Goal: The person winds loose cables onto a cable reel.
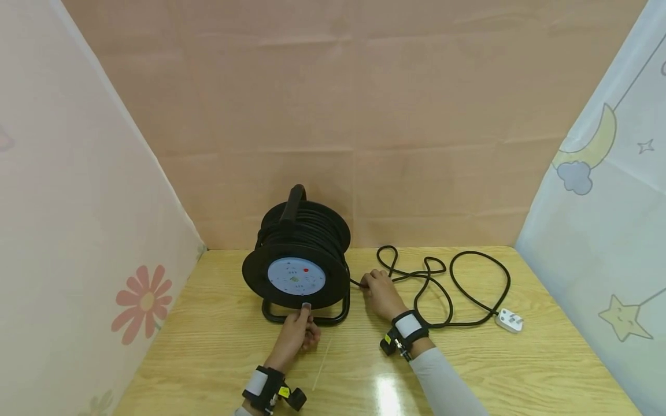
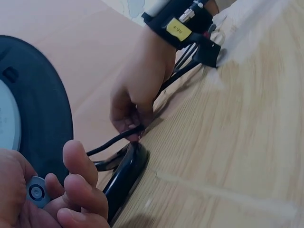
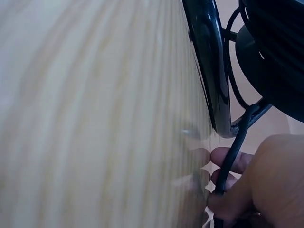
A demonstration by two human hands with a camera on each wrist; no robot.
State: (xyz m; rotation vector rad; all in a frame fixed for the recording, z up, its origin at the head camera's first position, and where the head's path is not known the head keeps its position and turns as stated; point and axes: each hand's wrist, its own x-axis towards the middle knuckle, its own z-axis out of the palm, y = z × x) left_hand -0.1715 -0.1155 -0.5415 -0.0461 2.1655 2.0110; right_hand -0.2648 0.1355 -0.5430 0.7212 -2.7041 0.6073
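A black cable reel [image 1: 309,234] with a round white socket panel [image 1: 296,276] on its front stands on its tubular stand [image 1: 333,319]. Low on the front disc, the left hand [image 1: 292,338] pinches a small grey knob [image 2: 36,191] between thumb and fingers. At the reel's right side the right hand [image 1: 382,294] grips the black cable [image 3: 235,147] just above the tabletop, close to the stand. Beyond that hand the loose cable lies in several loops and ends in a white plug [image 1: 509,320].
The wooden table [image 1: 198,346] is bounded by a tan backdrop [image 1: 426,144] behind, a flower-printed sheet [image 1: 93,202] on the left and a moon-and-star sheet [image 1: 614,231] on the right. A thin pale strip [image 1: 322,364] lies before the reel.
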